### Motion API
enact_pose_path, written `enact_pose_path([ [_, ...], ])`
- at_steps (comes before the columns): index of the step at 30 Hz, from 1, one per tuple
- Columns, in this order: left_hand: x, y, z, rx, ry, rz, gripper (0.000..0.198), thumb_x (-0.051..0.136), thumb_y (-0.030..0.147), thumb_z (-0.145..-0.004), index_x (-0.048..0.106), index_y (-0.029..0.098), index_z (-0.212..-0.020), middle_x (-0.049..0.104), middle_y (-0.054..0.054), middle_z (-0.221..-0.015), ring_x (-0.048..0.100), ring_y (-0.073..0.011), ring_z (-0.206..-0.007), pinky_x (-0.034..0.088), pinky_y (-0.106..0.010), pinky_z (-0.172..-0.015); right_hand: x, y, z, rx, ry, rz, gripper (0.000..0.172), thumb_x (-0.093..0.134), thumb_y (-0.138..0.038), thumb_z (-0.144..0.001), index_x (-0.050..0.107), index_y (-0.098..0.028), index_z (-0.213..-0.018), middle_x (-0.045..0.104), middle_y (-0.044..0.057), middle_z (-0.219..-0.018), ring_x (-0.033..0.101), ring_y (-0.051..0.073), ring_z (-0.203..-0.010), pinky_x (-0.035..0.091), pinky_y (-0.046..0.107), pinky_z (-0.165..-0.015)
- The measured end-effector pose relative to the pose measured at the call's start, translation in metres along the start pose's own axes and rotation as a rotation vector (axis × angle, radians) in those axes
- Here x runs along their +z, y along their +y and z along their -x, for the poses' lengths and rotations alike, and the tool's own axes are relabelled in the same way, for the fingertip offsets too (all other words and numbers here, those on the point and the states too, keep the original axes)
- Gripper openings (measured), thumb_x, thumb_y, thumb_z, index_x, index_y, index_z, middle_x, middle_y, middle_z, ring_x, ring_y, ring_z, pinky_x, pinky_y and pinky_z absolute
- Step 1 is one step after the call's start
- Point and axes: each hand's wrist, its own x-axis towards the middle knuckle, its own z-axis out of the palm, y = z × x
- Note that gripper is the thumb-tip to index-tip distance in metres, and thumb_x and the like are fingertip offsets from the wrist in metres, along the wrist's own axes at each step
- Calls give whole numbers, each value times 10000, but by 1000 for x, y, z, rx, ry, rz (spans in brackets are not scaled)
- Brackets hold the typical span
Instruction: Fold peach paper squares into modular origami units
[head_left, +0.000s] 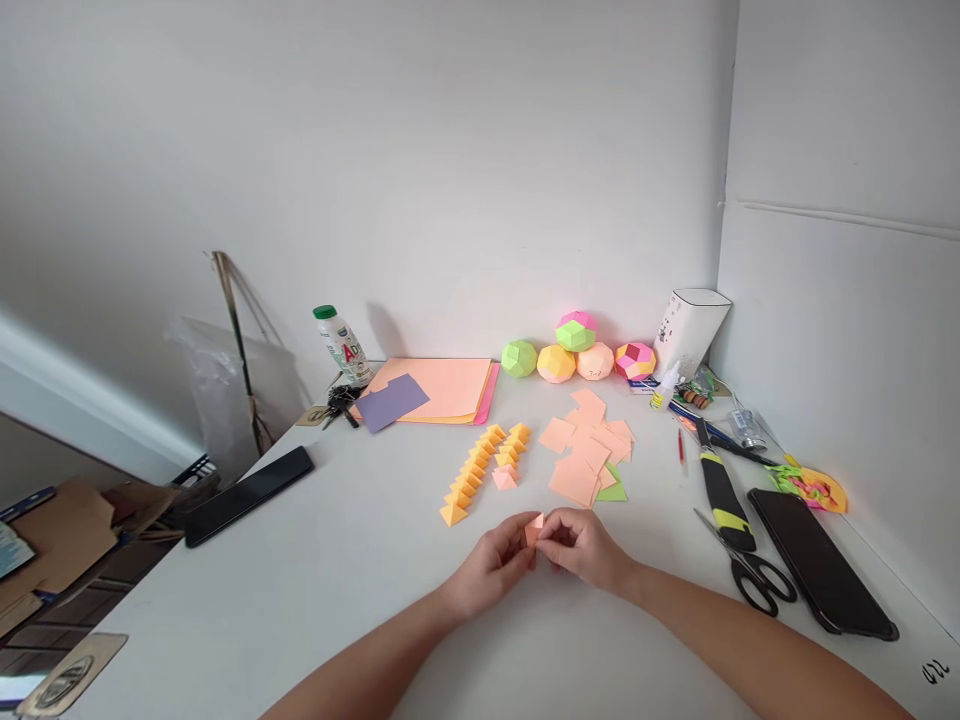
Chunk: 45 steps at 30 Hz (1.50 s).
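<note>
Between my left hand (pixel 495 562) and my right hand (pixel 586 548) is a small piece of peach paper (pixel 533 529). Both hands pinch it with thumb and fingers, just above the table's front part. Beyond my left hand, folded orange paper pieces (pixel 470 475) stand in two rows, each nested against its neighbour. A folded pink paper piece (pixel 505 477) ends the shorter row. Past my right hand lies a loose spread of peach paper cutouts (pixel 581 470), with a green sheet (pixel 613 485) partly under them.
Several faceted paper balls (pixel 556 363) sit by the wall. Peach sheets (pixel 450 385) and a purple piece (pixel 392 402) lie back left, near a bottle (pixel 343 345). At right are scissors (pixel 754 575), a utility knife (pixel 725 495), a black phone (pixel 821 565) and a glue bottle (pixel 664 390).
</note>
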Motion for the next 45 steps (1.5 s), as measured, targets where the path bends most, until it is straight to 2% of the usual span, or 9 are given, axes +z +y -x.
enact_pose_path([
  [8, 0, -7, -1, -94, 52, 75, 441, 499, 340, -847, 424, 195, -1257, 461, 38, -666, 392, -80, -514, 328, -212, -488, -1, -9, 0, 46, 11, -44, 246, 621, -334, -770, 445, -204, -883, 562, -33, -714, 548, 98, -557, 422, 209, -487],
  [13, 2, -13, -2, -20, 75, 46, 467, 503, 346, -845, 403, 210, -1280, 417, 44, -662, 431, -99, -568, 356, -224, -522, 0, -4, -1, 19, -62, 117, 161, 578, -289, -778, 492, -179, -697, 530, -32, -589, 451, 92, -504, 348, 210, -454],
  [17, 4, -18, -2, 95, 71, -98, 440, 483, 315, -853, 414, 207, -1274, 413, 49, -632, 406, -108, -588, 355, -240, -568, 3, -4, -2, 4, -23, 199, 29, 566, -199, -719, 547, -177, -722, 453, -52, -533, 404, 90, -476, 323, 209, -434],
  [20, 6, -20, -2, 116, 57, -138, 427, 461, 299, -862, 411, 201, -1275, 396, 54, -620, 369, -104, -567, 335, -238, -558, 4, -4, -2, -21, -1, 246, 66, 540, -141, -665, 557, -176, -718, 414, -54, -547, 363, 82, -466, 292, 204, -418],
  [28, 2, -10, -3, -45, 60, 93, 433, 550, 330, -799, 483, 195, -1205, 306, 77, -599, 305, -73, -507, 274, -215, -502, 2, -8, -3, -57, 5, 265, 85, 504, -99, -623, 525, -179, -643, 404, -50, -547, 371, 92, -481, 291, 216, -432],
  [34, -2, -6, -3, -135, 104, 223, 408, 563, 350, -770, 522, 190, -1143, 368, 66, -630, 301, -60, -478, 252, -205, -461, -1, 0, -2, -62, -23, 138, 104, 508, -99, -682, 458, -189, -697, 480, -51, -580, 439, 86, -477, 350, 205, -449],
  [39, -3, -9, -3, -147, 115, 257, 430, 528, 420, -807, 513, 170, -1157, 317, 90, -534, 276, -71, -455, 264, -207, -451, -2, 8, -2, -233, -7, 165, 279, 536, -146, -765, 457, -215, -1023, 545, 12, -845, 520, 93, -578, 408, 202, -475],
  [42, -2, -8, -3, -162, 108, 247, 503, 502, 505, -814, 493, 147, -1167, 313, 101, -482, 270, -76, -442, 252, -208, -444, -2, 7, -3, -424, -27, 291, 157, 500, -195, -837, 545, -212, -986, 559, 63, -918, 540, 125, -669, 445, 239, -536],
  [45, -1, -7, -3, -162, 110, 215, 551, 476, 553, -818, 470, 134, -1175, 327, 109, -444, 276, -76, -418, 249, -212, -444, -3, 4, -3, -490, 2, 327, 140, 466, -251, -887, 596, -202, -899, 578, 67, -844, 539, 141, -666, 458, 267, -571],
])
